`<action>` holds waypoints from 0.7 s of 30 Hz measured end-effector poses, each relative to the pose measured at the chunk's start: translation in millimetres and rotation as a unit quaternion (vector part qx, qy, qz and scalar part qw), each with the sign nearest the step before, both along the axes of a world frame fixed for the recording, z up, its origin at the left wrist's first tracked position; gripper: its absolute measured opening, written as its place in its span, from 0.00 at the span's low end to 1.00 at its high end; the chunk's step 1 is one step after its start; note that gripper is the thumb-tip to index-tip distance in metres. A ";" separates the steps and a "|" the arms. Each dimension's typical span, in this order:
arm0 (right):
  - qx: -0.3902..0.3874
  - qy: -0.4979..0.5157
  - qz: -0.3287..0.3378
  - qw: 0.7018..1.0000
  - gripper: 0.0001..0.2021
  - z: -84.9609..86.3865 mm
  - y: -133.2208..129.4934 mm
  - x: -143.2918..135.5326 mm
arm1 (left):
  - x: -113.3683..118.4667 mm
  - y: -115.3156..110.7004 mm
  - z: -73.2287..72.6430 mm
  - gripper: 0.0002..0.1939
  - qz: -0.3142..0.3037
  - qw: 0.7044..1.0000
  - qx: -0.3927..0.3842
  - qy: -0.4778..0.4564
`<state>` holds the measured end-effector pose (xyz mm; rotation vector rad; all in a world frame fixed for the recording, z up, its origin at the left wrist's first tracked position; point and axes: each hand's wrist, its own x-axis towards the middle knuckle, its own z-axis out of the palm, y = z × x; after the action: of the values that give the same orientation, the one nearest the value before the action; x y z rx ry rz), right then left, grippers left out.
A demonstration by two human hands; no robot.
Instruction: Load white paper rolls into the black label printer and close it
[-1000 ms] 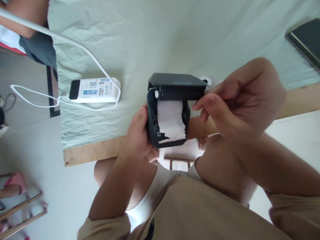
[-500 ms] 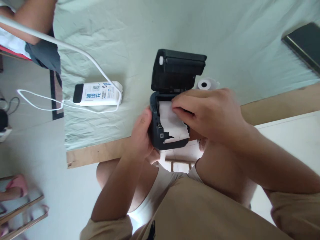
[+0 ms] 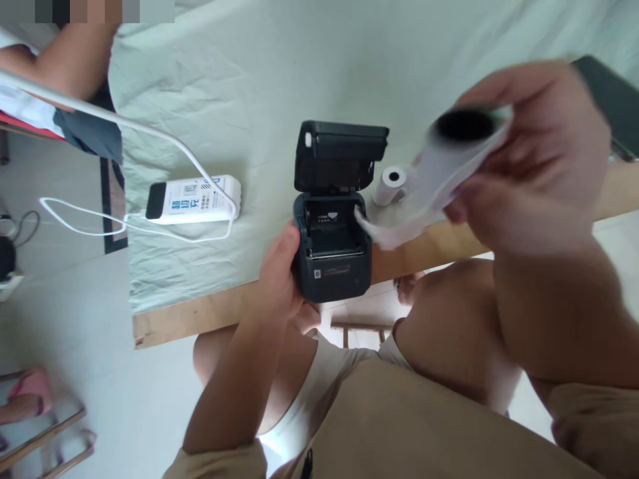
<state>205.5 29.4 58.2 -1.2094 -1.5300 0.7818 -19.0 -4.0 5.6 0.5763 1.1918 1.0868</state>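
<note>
A dark label printer (image 3: 333, 279) sits at the table's front edge with its lid raised, and its paper compartment shows bare inside. My left hand (image 3: 280, 273) is wrapped round the printer's left side. My right hand (image 3: 544, 159), blurred by motion, grips a roll of white paper (image 3: 439, 166) up and to the right of the printer. The roll's dark core faces up, and a loose strip trails from it toward the compartment. Beside the printer stands a second, smaller paper roll (image 3: 389, 186), partly behind the trailing strip.
A white power bank (image 3: 194, 198) with a white cable (image 3: 164, 133) lies on the green cloth (image 3: 269, 60) at the left. A dark flat object (image 3: 619, 106) is at the far right. Another person's arm (image 3: 84, 60) rests at the upper left.
My right hand has lifted the paper roll out of the printer and carried it up and right. The compartment is now exposed. My left hand keeps hold of the printer.
</note>
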 end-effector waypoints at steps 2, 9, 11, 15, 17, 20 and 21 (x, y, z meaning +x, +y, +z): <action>-0.003 0.133 -0.033 0.991 0.21 -8.0 13.8 15.5 | -0.2 0.6 0.9 0.24 -0.017 1.000 -0.008 -0.002; -0.058 0.053 -0.138 0.987 0.13 -59.0 45.9 50.9 | 1.3 0.7 -1.9 0.17 0.001 0.999 0.033 -0.033; -0.022 -0.007 -0.176 0.984 0.12 -66.7 47.0 58.6 | 1.1 0.6 -3.0 0.18 0.007 0.999 0.026 -0.020; 0.062 -0.162 -0.194 0.965 0.12 -72.0 52.0 71.1 | -0.1 0.2 -3.7 0.19 0.006 1.000 0.025 -0.010; 0.050 -0.214 -0.194 0.956 0.17 -73.0 56.0 74.7 | -0.8 -0.3 -4.4 0.19 0.006 1.000 0.029 -0.009; -0.030 -0.294 -0.195 0.935 0.28 -69.5 55.6 73.6 | -1.0 -1.1 -5.3 0.20 0.009 0.999 0.034 -0.011; -0.019 -0.314 -0.189 0.930 0.29 -66.3 52.3 71.1 | -0.8 -1.1 -5.4 0.20 0.007 0.999 0.037 -0.015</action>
<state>276.5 81.8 -8.1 -1.8297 -1.6945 0.1614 -19.8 -5.0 0.2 0.6069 1.1351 1.1522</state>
